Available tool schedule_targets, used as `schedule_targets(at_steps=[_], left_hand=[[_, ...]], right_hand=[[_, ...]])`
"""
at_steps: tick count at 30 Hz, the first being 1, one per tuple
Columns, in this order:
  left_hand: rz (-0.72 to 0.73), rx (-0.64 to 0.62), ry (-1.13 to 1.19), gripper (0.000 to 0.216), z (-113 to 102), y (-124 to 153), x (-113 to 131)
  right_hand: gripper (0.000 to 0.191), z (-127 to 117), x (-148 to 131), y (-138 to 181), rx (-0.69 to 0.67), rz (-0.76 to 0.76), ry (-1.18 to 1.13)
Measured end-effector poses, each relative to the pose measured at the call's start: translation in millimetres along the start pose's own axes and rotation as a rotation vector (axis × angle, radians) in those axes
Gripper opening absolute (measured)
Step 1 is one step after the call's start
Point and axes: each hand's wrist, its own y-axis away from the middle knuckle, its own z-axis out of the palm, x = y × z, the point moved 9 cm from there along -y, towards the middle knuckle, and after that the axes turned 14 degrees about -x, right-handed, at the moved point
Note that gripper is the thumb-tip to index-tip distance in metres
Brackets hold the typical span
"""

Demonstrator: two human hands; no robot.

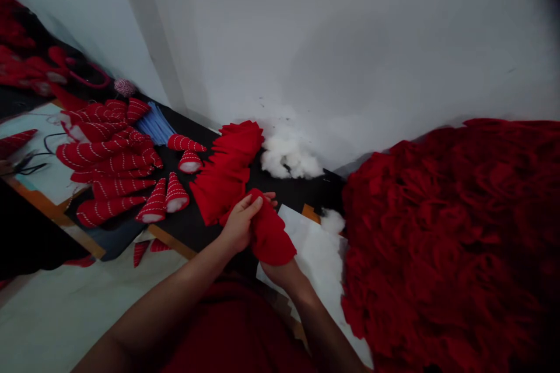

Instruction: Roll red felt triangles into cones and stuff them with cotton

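Small craft workshop, sewing or soft-toy kind. My black worktable (192, 227) is pushed up against a bare white wall (350, 41) and crowded with batch work: a pile of red white-striped fabric cones (109, 151), a stack of cut red fabric pieces (227, 169) and a clump of white stuffing (291, 157). On my right is a big heap of red fabric (450, 233), at the back a twine ball (125, 87) and a blue bundle (155, 122), and the red fabric piece (271, 239) I hold matches the stack.
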Motion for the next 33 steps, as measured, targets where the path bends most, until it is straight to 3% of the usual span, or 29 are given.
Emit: schedule_targets(at_steps=[7,14,19,23,26,29,33], left_hand=[[0.065,0.007,0.016,0.018,10.5,1.3,12.2],[-0.051,-0.141,-0.007,0.041,24.3,5.1,-4.3],[-0.114,-0.165,-0.018,0.046,25.5,6.3,-6.8],[-0.025,-0.137,0.061,0.036,20.0,3.2,3.1],[0.014,-0.134,0.072,0.032,15.2,1.6,6.1],[-0.035,-0.13,0.05,0.029,10.8,1.4,-1.4],[-0.115,-0.118,0.022,0.025,5.5,2.4,-15.1]], right_hand=[[0.055,-3.9,-11.5,-1.2,0.072,-0.124,-0.055],[0.055,3.8,-6.1,-3.2,-0.016,0.034,-0.096],[0.056,4.2,-6.5,-4.7,-0.006,0.018,-0.126],[0.047,-3.2,-3.2,-5.7,0.033,0.072,-0.262],[0.033,2.3,-3.2,-5.7,-0.088,0.144,-0.464],[0.023,8.1,-3.8,-1.0,-0.197,0.204,-0.529],[0.013,10.4,0.8,5.6,-0.199,0.176,-0.48]])
